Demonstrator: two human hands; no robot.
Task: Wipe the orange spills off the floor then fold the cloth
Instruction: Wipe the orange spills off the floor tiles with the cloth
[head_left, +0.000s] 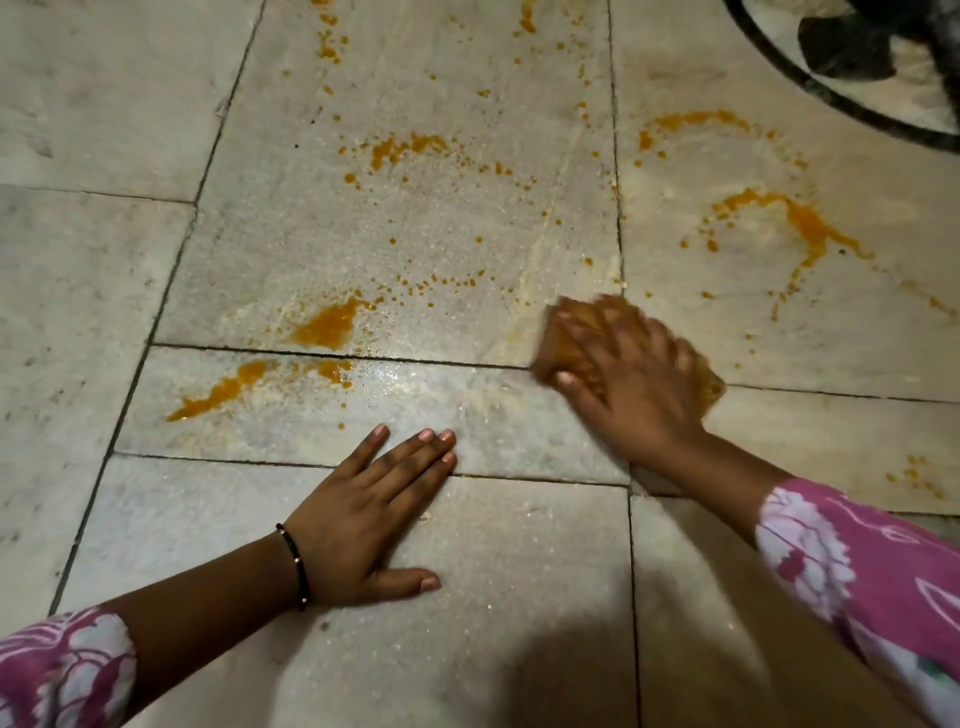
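**Hands at work on a stained stone floor**

Both hands are seen low in the frame. The left hand (363, 514) is laid flat on the pale grey stone-tiled floor (104, 286), fingers straight and together, nothing held; it appears to be placed there as a prop for the leaning body. The right hand (631, 379), blurred, is spread over a crumpled orange-stained cloth (569, 338) at right of centre, fingers pressed down on it; whether the cloth is gripped cannot be told. The cloth is bunched, not folded, and soaked brownish orange. Orange liquid spills (327, 327) are scattered across the middle and upper frame, with puddles at left centre and arcs at upper right, so wiping is judged far from finished.
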